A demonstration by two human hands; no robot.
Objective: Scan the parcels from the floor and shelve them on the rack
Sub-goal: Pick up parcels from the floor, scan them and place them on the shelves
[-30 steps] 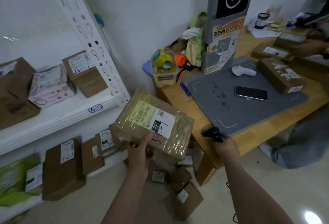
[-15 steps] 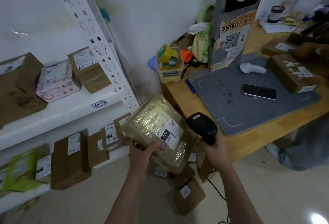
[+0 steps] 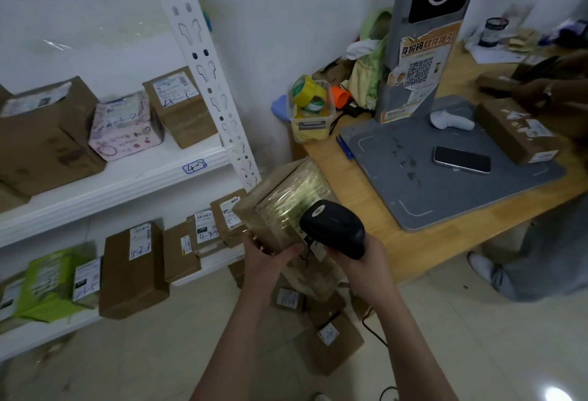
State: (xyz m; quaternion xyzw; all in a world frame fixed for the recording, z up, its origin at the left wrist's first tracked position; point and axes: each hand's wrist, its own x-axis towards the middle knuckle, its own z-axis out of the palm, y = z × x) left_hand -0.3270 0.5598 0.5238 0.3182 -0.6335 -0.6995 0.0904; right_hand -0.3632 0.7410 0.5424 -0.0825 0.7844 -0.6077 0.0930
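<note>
While aloft, one parcel (image 3: 280, 206), one scanner (image 3: 334, 229)

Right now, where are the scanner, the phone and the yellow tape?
scanner (image 3: 332, 228): head view, top of its black head.
phone (image 3: 462, 159): head view, middle of its screen.
yellow tape (image 3: 308, 90): head view, side of the roll.

Bare left forearm (image 3: 236, 330), bare right forearm (image 3: 399, 321)

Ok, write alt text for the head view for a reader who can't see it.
The left hand holds a taped parcel while the right hand holds a black scanner over it. A white rack of labelled boxes stands on the left, more parcels lie on the floor, and a desk with a grey scan station is on the right.
</note>
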